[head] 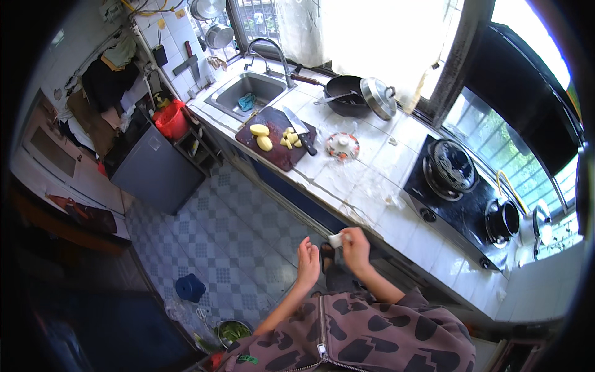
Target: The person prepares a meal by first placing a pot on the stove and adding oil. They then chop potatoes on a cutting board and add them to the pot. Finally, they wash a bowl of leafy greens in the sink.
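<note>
My right hand is shut on a small white object, whose kind I cannot make out, near the counter's front edge. My left hand is raised beside it over the floor, holding nothing, with the thumb away from the fingers. On the tiled counter beyond lies a dark red cutting board. Two pale peeled potato pieces and a pile of cut chunks are on it. A kitchen knife with a black handle rests across the board's right side.
A sink holds a blue cloth. A black wok has a metal lid leaning on it. Right of the floral lid, pots stand on a gas stove. A blue stool and a bowl of greens are on the floor.
</note>
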### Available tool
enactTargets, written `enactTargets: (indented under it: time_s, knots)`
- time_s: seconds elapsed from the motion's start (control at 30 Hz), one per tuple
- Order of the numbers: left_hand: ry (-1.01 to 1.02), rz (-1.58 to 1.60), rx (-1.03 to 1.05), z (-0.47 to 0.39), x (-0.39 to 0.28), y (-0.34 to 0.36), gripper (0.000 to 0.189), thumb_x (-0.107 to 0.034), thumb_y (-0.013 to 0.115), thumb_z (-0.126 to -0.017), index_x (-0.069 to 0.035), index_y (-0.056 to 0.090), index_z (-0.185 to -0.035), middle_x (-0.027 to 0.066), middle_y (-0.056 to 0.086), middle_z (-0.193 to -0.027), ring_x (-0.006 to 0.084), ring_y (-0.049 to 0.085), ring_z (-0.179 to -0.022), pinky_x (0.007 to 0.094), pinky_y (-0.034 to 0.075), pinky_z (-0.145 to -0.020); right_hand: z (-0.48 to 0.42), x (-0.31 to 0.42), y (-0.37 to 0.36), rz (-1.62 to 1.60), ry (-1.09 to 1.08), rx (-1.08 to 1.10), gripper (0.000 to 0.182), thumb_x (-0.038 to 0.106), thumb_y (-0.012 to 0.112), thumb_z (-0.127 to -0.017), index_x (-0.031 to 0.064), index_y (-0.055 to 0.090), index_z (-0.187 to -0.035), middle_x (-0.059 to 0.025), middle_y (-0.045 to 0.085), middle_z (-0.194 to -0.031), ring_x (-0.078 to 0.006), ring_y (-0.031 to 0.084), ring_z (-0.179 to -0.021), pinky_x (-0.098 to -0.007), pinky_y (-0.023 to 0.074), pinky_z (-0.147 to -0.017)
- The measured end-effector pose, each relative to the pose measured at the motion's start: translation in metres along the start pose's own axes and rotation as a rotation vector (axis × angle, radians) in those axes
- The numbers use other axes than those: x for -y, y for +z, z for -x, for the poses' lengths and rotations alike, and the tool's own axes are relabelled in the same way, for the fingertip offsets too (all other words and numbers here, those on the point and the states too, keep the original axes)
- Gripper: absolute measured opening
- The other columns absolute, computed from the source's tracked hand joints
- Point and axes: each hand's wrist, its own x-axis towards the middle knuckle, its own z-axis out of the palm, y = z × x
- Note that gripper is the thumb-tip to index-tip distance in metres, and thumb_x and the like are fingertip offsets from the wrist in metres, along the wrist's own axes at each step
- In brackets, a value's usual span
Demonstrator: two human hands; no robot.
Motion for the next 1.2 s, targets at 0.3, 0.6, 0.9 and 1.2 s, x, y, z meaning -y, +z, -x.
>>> enactTargets:
  time_s: [0.3, 0.6, 0.9, 1.2]
  knots:
    - [-0.191, -0.237, -0.015, -0.160, 0.028, -0.070, 0.043, -0.013, 0.062, -0.080, 0.000, 0.047, -0.119, 0.0199, 0.057, -0.110, 0.0287, 0.057, -0.101, 0.0361, 0.045, -0.088, -0.194, -0.082, 0.061, 0.603, -0.133, -0.033, 0.024, 0.006, 0.063, -0.069, 0.0069, 0.060, -0.093, -0.0137, 0.054, -0.110, -0.0329, 0.048, -0.103, -0.0414, 0.0409, -0.083]
    - [-0.030, -0.342, 0.098, -0.329, 0.019, -0.059, 0.047, -0.016, 0.067, -0.075, 0.000, 0.051, -0.117, 0.0195, 0.056, -0.112, 0.0324, 0.055, -0.103, 0.0380, 0.044, -0.090, -0.308, -0.050, 0.180, 0.345, -0.225, 0.325, 0.036, 0.005, 0.063, -0.070, 0.0043, 0.053, -0.105, -0.0139, 0.052, -0.098, -0.0319, 0.052, -0.096, -0.0397, 0.0445, -0.080]
    - [0.485, -0.821, 0.386, -0.490, 0.023, -0.003, 0.091, -0.033, 0.078, -0.062, -0.003, 0.030, -0.133, 0.0231, 0.026, -0.138, 0.0428, 0.022, -0.129, 0.0566, 0.021, -0.103, -0.365, -0.062, 0.254, 0.806, 0.127, 0.314, 0.068, 0.011, 0.069, -0.064, 0.0011, 0.038, -0.125, -0.0163, 0.050, -0.097, -0.0331, 0.059, -0.079, -0.0397, 0.0523, -0.062]
    - [0.649, -0.773, 0.542, -0.511, 0.032, 0.008, 0.066, -0.041, 0.073, -0.064, -0.022, 0.052, -0.124, 0.0184, 0.032, -0.137, 0.0424, 0.022, -0.130, 0.0588, 0.018, -0.104, -0.276, -0.071, 0.211, -0.201, 0.703, 0.122, 0.038, 0.003, 0.051, -0.076, 0.0050, 0.046, -0.113, -0.0055, 0.051, -0.066, -0.0117, 0.050, -0.044, -0.0269, 0.0405, -0.040]
